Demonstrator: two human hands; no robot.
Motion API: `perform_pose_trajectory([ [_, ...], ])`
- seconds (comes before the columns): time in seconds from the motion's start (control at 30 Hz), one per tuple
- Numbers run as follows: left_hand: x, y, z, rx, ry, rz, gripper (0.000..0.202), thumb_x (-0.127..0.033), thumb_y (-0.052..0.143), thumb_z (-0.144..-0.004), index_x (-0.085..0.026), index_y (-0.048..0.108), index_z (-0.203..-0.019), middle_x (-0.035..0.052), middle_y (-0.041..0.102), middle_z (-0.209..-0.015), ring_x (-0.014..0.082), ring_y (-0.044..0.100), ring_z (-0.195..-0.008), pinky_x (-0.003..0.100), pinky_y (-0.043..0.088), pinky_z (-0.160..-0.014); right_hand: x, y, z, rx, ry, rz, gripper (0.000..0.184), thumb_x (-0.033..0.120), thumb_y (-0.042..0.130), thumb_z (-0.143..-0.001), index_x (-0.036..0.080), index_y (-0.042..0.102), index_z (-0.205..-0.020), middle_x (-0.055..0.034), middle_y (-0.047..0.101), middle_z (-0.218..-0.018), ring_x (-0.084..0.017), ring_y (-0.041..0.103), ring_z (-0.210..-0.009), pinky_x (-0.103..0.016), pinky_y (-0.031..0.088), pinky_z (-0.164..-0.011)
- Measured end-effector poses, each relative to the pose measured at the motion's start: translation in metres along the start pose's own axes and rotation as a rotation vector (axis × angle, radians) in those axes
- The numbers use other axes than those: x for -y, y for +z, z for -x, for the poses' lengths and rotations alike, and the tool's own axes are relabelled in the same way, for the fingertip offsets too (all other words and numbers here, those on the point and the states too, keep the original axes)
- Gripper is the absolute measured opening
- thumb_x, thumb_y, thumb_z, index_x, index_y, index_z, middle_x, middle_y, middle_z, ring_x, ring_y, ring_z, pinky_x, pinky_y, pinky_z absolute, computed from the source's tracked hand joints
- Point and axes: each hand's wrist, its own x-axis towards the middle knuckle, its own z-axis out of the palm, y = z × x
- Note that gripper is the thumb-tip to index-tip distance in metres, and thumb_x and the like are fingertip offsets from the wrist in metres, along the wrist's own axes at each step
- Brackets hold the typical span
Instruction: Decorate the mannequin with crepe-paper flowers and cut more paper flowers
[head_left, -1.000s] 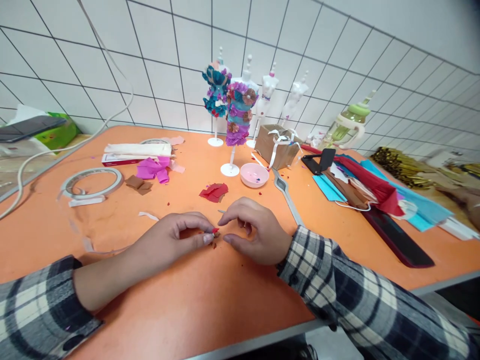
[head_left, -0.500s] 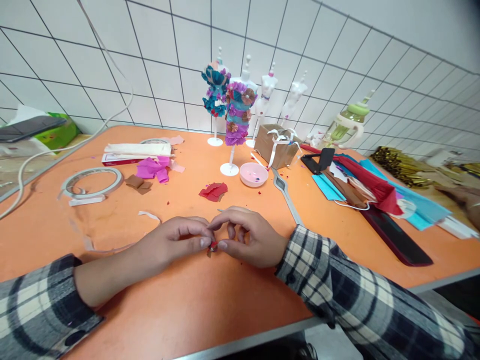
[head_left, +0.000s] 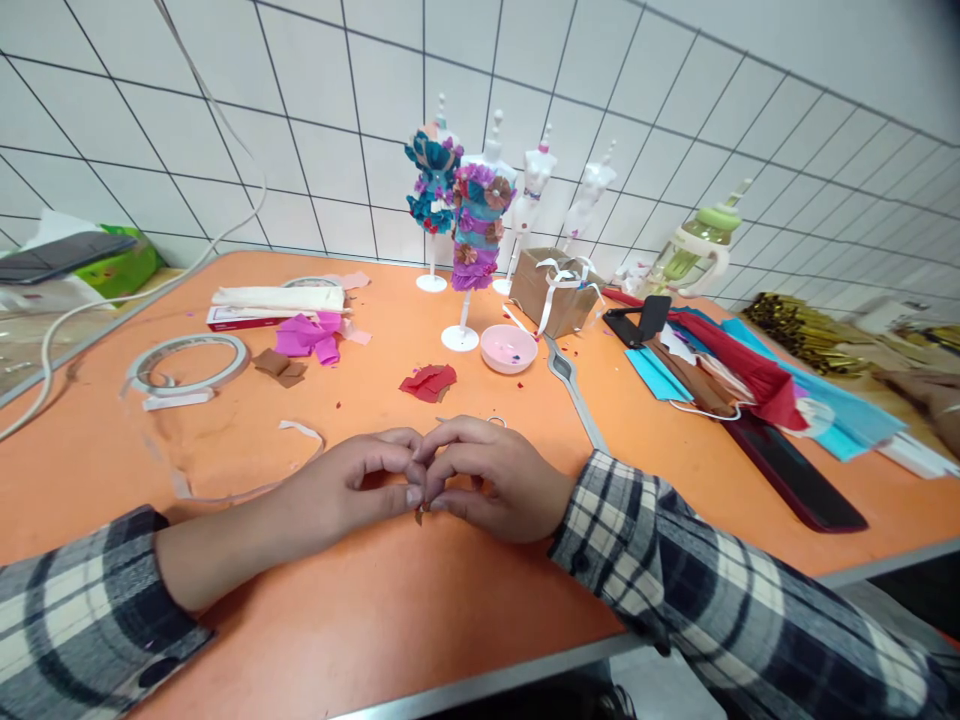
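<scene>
My left hand (head_left: 375,480) pinches a small piece of crepe paper (head_left: 419,517) between thumb and fingers. Only a brown tip of it shows below the fingertips. My right hand (head_left: 487,475) meets the left, its thumb and fingers closed on the same piece, most of which they hide. A slim pointed tool tip and a ring-shaped handle (head_left: 497,421), perhaps of scissors, peek out behind the right hand. Just beyond the hands lies a small stack of red and brown paper pieces (head_left: 429,383). Behind that is a pink bowl (head_left: 508,350) with tiny bits in it.
Several small white mannequins stand at the back, one dressed in purple and blue paper (head_left: 480,230). A cardboard box (head_left: 555,290) is beside them. Tape (head_left: 187,365) and purple paper (head_left: 309,337) lie left; a dark phone (head_left: 795,475) and coloured sheets lie right.
My right thumb and fingers have moved left and closed against the left fingertips. The red part of the paper, visible before, is now covered.
</scene>
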Motion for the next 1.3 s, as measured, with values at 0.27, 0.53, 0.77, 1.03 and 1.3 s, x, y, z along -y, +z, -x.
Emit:
perform_pose_trajectory([
  [0.27, -0.006, -0.003, 0.000, -0.273, -0.006, -0.139, 0.023, -0.039, 0.059, -0.091, -0.023, 0.072, -0.100, 0.0057, 0.071, -0.105, 0.0245, 0.066, -0.100, 0.033, 0.053, -0.091, -0.002, 0.002, 0.000, -0.093, 0.097, -0.015, 0.002, 0.021, 0.068, -0.088, 0.020, 0.067, -0.086, -0.0062, 0.065, -0.107, -0.015, 0.063, -0.093, -0.027, 0.052, -0.082],
  [0.53, -0.015, 0.003, 0.002, -0.366, 0.150, -0.378, 0.017, -0.027, 0.059, -0.090, -0.023, 0.074, -0.082, 0.0023, 0.072, -0.085, 0.0176, 0.067, -0.080, 0.028, 0.054, -0.078, 0.000, 0.002, -0.004, -0.123, 0.397, -0.016, 0.005, 0.015, 0.073, -0.079, 0.018, 0.068, -0.081, 0.0004, 0.057, -0.083, -0.009, 0.045, -0.063, -0.023, 0.040, -0.062],
  [0.77, -0.017, 0.004, -0.002, -0.363, 0.139, -0.365, 0.014, -0.026, 0.063, -0.086, -0.022, 0.073, -0.077, 0.0013, 0.073, -0.082, 0.0169, 0.068, -0.077, 0.028, 0.053, -0.076, 0.004, 0.004, -0.005, -0.090, 0.459, -0.049, 0.004, 0.015, 0.072, -0.078, 0.016, 0.068, -0.080, 0.0017, 0.055, -0.081, -0.007, 0.043, -0.060, -0.023, 0.037, -0.062],
  [1.03, -0.020, 0.004, -0.001, -0.325, 0.042, -0.322, 0.017, -0.028, 0.059, -0.087, -0.021, 0.068, -0.075, 0.0006, 0.071, -0.081, 0.0166, 0.067, -0.077, 0.026, 0.052, -0.074, 0.006, 0.003, -0.007, -0.140, 0.459, -0.055, 0.003, 0.017, 0.073, -0.079, 0.017, 0.071, -0.080, 0.0041, 0.049, -0.072, -0.008, 0.043, -0.061, -0.024, 0.036, -0.063],
  [1.3, -0.016, 0.003, -0.001, -0.304, -0.029, -0.237, 0.017, -0.032, 0.058, -0.087, -0.022, 0.067, -0.076, 0.0002, 0.072, -0.080, 0.0185, 0.067, -0.077, 0.028, 0.052, -0.075, 0.009, 0.001, -0.007, -0.119, 0.501, -0.088, 0.004, 0.019, 0.073, -0.079, 0.017, 0.071, -0.080, 0.0046, 0.049, -0.072, -0.007, 0.041, -0.059, -0.024, 0.035, -0.061],
])
